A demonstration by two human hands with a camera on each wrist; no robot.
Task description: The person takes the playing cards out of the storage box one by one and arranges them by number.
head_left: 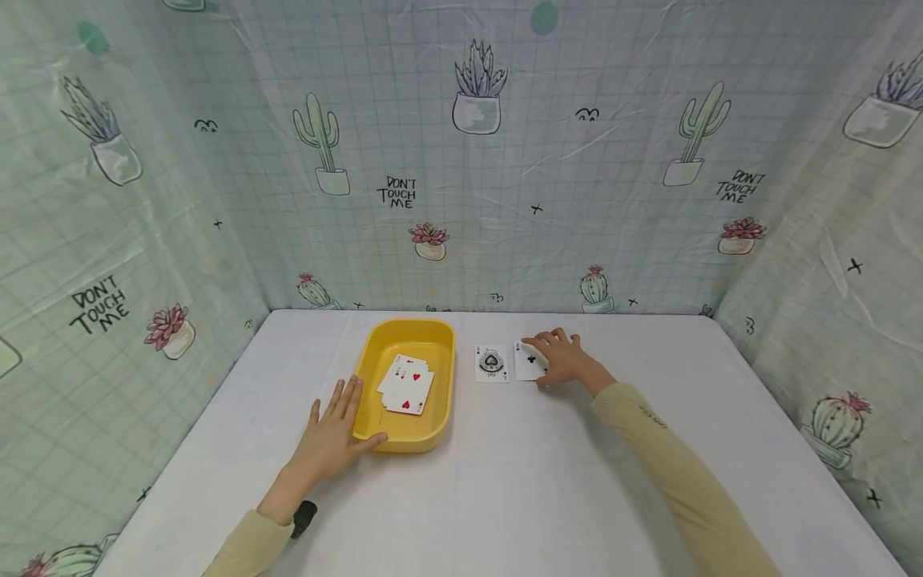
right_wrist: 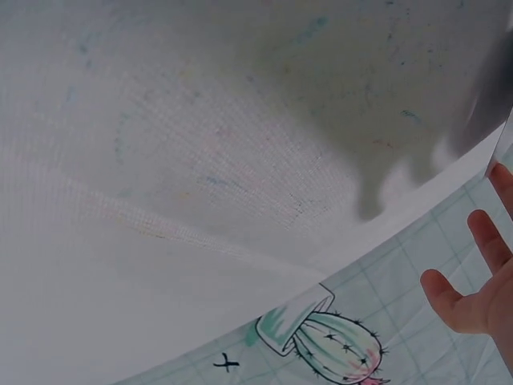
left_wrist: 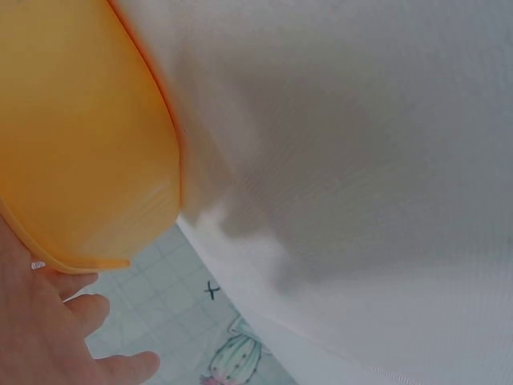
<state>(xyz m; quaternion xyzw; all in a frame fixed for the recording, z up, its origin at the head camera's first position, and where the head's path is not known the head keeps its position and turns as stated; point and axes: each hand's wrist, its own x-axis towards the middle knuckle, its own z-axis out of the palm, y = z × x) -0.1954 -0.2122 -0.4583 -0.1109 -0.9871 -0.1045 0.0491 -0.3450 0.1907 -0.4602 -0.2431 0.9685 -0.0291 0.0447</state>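
My left hand [head_left: 326,439] rests its spread, fairly straight fingers along the left rim of a yellow plastic tray [head_left: 450,377], with the thumb at its near edge. Inside the tray lie several overlapping playing cards [head_left: 408,393], red hearts showing. To the right of the tray, an ace of spades [head_left: 492,365] lies face up on the table. Beside it my right hand [head_left: 568,361] holds an ace of clubs [head_left: 528,367] between fingers at its far edge and the thumb at its near edge, covering its right part. A fingertip meets the card's edge [right_wrist: 500,151] in the right wrist view.
The white table [head_left: 505,497] runs back to a hanging cloth [head_left: 505,200] printed with cacti, which also stands along both sides. A dark band [head_left: 304,519] sits at my left wrist.
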